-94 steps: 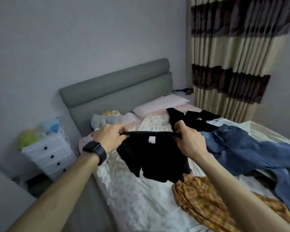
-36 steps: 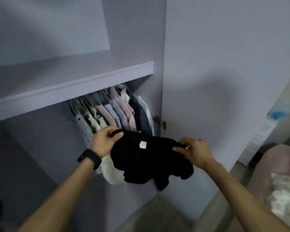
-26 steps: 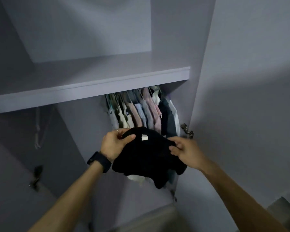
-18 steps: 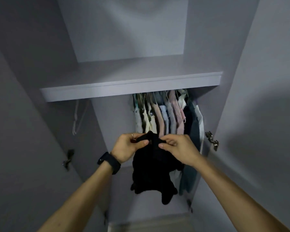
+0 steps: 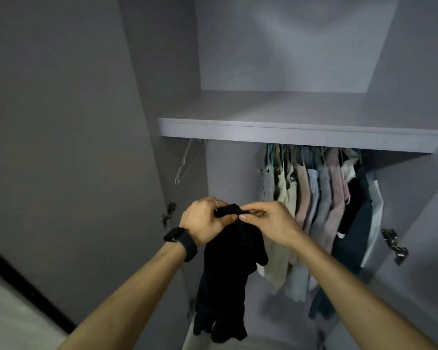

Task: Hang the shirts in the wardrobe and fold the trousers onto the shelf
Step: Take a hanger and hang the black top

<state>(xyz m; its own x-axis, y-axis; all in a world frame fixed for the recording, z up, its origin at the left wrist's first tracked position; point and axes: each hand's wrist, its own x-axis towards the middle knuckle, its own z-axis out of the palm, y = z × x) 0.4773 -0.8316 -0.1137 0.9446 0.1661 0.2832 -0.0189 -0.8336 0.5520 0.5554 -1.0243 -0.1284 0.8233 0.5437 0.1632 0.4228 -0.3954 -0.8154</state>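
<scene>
Fingers of both hands pinch black shirt (image 5: pixel 228 261) at its top.
Left hand (image 5: pixel 204 223), right hand (image 5: pixel 271 222) touching; shirt hangs before wardrobe shelf (image 5: pixel 301 133).

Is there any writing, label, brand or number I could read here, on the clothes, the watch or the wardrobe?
No text can be read.
black shirt: no label or print shows.
watch: it is dark and shows no digits.
cream hanging garment: it has a small dark mark, too small and blurred to tell whether it is lettering.
</scene>
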